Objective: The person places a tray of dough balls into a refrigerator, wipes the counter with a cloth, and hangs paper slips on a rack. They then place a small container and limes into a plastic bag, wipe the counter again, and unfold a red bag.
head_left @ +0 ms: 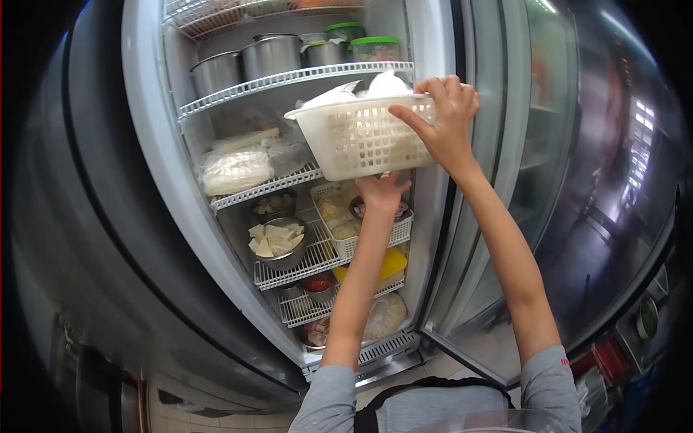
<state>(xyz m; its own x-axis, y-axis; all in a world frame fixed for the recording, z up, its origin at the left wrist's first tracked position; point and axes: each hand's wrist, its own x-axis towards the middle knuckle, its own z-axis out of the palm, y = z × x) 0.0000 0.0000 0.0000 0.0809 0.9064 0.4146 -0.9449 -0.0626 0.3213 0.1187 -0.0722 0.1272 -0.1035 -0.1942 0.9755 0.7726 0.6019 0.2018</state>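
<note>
A white perforated plastic basket (346,137) with white plastic bags (388,84) in it is tilted at the front of a fridge shelf. My right hand (449,119) grips its right end, fingers over the rim and thumb along the front side. From below, my left hand (384,193) supports the basket's underside; its fingertips are partly hidden there. Under it, on the shelf below, sits a smaller white basket (346,247) of food tubs, partly covered by my left forearm. Left of that basket stands a metal bowl of white blocks (278,242).
The glass fridge door (498,238) stands open at right. Metal pots (271,58) and a green-lidded tub (375,49) line the shelf above. A plastic-wrapped white pack (237,169) lies left of the basket. A yellow-lidded container (390,267) is lower down.
</note>
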